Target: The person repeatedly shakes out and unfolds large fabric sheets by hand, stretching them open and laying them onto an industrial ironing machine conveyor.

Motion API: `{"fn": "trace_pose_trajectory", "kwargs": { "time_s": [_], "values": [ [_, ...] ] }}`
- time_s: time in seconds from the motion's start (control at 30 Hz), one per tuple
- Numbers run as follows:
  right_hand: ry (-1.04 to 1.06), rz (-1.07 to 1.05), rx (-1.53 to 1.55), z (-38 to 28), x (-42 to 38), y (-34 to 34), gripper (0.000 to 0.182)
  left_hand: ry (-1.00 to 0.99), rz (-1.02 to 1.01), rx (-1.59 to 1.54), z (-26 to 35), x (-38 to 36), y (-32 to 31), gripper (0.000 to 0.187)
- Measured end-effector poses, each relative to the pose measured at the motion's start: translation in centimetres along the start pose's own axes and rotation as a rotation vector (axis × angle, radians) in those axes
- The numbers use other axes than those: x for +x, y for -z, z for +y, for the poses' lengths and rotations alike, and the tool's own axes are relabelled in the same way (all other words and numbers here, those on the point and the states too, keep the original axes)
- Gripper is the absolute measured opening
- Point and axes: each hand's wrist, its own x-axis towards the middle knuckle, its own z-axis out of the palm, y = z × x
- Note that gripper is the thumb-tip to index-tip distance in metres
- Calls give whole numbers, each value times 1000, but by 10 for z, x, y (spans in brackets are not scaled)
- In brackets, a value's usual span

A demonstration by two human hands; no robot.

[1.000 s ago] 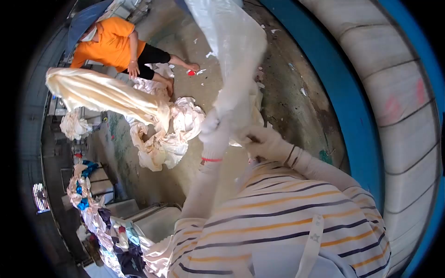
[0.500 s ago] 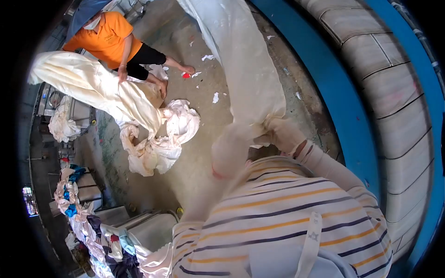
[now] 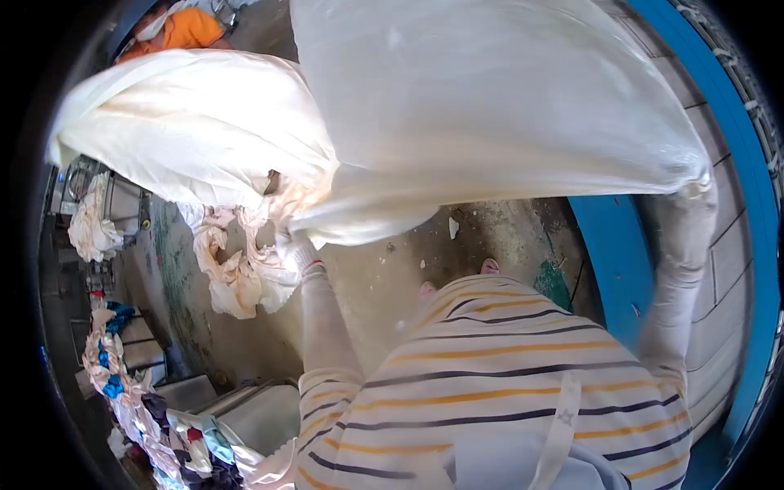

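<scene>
Above grey concrete floor (image 3: 367, 278), a wide, thin white cloth sheet (image 3: 490, 114) spreads between the white-gloved left hand (image 3: 295, 250) and white-gloved right hand (image 3: 692, 201), both closed on it (long blue beam (image 3: 611, 245) nearby)

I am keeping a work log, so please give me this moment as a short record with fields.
Held item: white sheet, spread wide
Left hand: gripping its lower left part
Right hand: gripping its right corner
Other person: in orange, mostly hidden behind cream cloth
Floor: crumpled pale fabric
Lower left: mixed fabrics
Right side: blue frame
</scene>
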Motion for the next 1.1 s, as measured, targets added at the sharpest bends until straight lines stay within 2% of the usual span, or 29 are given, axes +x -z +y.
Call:
{"fn": "trace_pose_trajectory", "kwargs": {
  "time_s": [0.07, 0.1, 0.13, 0.17, 0.2, 0.23, 0.27, 0.3, 0.33, 0.37, 0.4, 0.47, 0.5, 0.53, 0.6, 0.7, 0.77, 0.8, 0.87, 0.9, 0.93, 1.03, 1.1],
  "values": [
    [-399, 82, 710, 56, -7, -4, 32, 134, -24, -69, 29, 3, 0, 17],
    [-553, 93, 852, 87, -11, -11, 32, 199, -38, -106, 37, 4, -2, 15],
    [-711, 129, 993, 118, -15, -17, 32, 261, -110, 185, 30, 2, -11, 21],
    [-818, 143, 921, 152, -19, -32, 33, 307, -202, 477, 22, 0, -19, 27],
    [-823, 154, 902, 158, -14, -39, 33, -81, -331, 779, -20, -27, -33, 25],
    [-829, 165, 882, 164, -10, -45, 33, -514, -316, 1082, -61, -55, -46, 23],
    [-727, 173, 922, 147, 2, -53, 34, -556, -539, 806, -4, -84, -50, 21],
    [-626, 180, 962, 123, 13, -61, 34, -515, -797, 473, 60, -114, -54, 19],
    [-532, 153, 1059, 69, 25, -60, 36, -417, -1043, 189, 125, -144, -58, 16],
    [-316, 26, 836, 18, 32, -57, 45, -794, -1089, 350, 149, -155, -68, 15],
    [-138, -126, 740, -24, 34, -56, 49, -740, -1034, 305, 168, -160, -75, 16],
    [230, -605, 445, -95, 27, -59, 59, -621, -932, 222, 196, -167, -80, 18],
    [368, -859, 294, -125, 21, -65, 65, -629, -916, 276, 206, -167, -79, 17],
    [565, -712, 595, -147, 10, -83, 53, -638, -895, 328, 215, -166, -79, 17],
    [333, -1045, 652, -157, -11, -117, 37, -595, -872, 378, 223, -164, -72, 18],
    [489, -843, 796, -154, -13, -126, 25, -461, -889, 444, 217, -166, -52, 22],
    [447, -861, 949, -156, 2, -102, 24, -417, -943, 592, 183, -167, -49, 26],
    [421, -866, 1021, -155, 10, -87, 23, -316, -923, 610, 167, -167, -53, 24],
    [409, -710, 1138, -141, 19, -71, 26, -126, -883, 636, 134, -158, -69, 21],
    [403, -628, 1190, -129, 24, -61, 28, -159, -831, 644, 115, -154, -74, 22],
    [440, -424, 953, -117, 26, -40, 29, -191, -779, 651, 94, -148, -77, 22],
    [164, 12, 852, -48, 22, -16, 25, -244, -710, 836, 40, -119, -76, 27],
    [-41, 245, 804, -5, 28, -5, 27, -278, -621, 788, -2, -94, -61, 30]
  ]
}}
